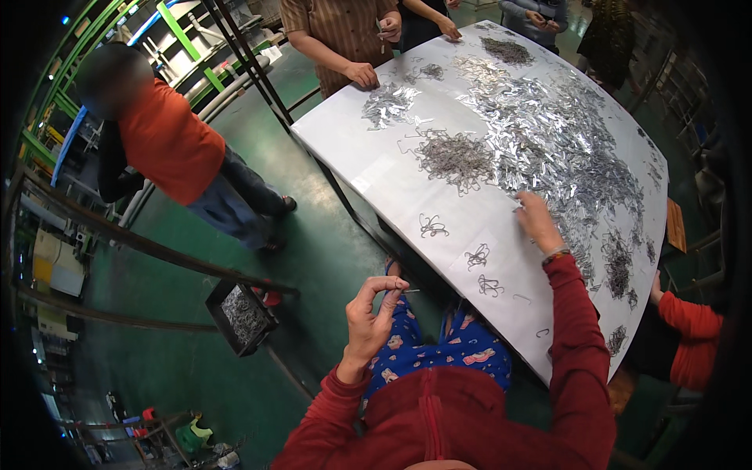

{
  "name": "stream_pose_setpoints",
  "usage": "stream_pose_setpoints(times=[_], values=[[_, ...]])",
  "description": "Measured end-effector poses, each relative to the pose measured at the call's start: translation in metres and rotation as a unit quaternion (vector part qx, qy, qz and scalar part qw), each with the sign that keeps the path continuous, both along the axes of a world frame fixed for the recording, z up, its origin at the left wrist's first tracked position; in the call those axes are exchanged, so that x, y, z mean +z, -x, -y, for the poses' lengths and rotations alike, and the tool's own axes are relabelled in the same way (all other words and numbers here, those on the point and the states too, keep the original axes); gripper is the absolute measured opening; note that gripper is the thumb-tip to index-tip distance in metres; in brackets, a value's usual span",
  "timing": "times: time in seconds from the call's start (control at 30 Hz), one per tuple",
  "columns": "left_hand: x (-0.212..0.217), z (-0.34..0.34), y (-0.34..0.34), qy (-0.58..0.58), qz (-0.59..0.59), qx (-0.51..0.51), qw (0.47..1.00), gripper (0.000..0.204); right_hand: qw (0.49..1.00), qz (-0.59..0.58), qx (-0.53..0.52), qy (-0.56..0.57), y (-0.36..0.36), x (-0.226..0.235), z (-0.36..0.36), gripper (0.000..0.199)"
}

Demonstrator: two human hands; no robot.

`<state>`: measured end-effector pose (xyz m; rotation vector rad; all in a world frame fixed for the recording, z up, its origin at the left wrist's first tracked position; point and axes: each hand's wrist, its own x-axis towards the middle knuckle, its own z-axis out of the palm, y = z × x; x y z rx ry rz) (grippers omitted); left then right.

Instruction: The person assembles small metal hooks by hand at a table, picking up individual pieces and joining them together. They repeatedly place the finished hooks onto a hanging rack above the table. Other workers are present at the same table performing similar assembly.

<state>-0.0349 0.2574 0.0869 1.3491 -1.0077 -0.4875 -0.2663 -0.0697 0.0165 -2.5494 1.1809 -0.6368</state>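
Note:
My left hand (368,319) is raised over my lap at the near side of the table. Its thumb and fingertips pinch a small thin metal piece (413,291), with one end sticking out to the right. My right hand (539,223) reaches over the table, fingertips closed together at the near edge of a wide pile of shiny flat metal pieces (576,149). What its fingertips hold, if anything, is too small to make out. Just beyond lies a heap of bent wire hooks (456,159). Small groups of wire hooks (432,227) lie on the near side.
The white-covered table (356,153) slants away to the right. Co-workers stand along its far side, one hand (362,75) resting on it; an orange sleeve (697,317) is at the right. A person in orange (168,141) stands left. A black bin (241,317) holds metal pieces.

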Motion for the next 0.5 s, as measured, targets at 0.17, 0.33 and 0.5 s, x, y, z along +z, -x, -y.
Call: stream_pose_setpoints(times=[0.17, 0.33, 0.5], values=[[-0.004, 0.002, -0.007, 0.003, 0.007, -0.006, 1.000, 0.009, 0.981, 0.128, 0.129, 0.070, -0.111, -0.005, 0.013, 0.026], [-0.009, 0.007, -0.012, -0.006, -0.012, 0.013, 1.000, 0.009, 0.976, 0.002, 0.208, 0.065, -0.201, -0.015, 0.062, 0.025], [-0.013, 0.018, -0.026, -0.024, -0.015, 0.010, 1.000, 0.009, 0.934, -0.123, 0.332, 0.047, -0.221, -0.023, 0.094, 0.020]])
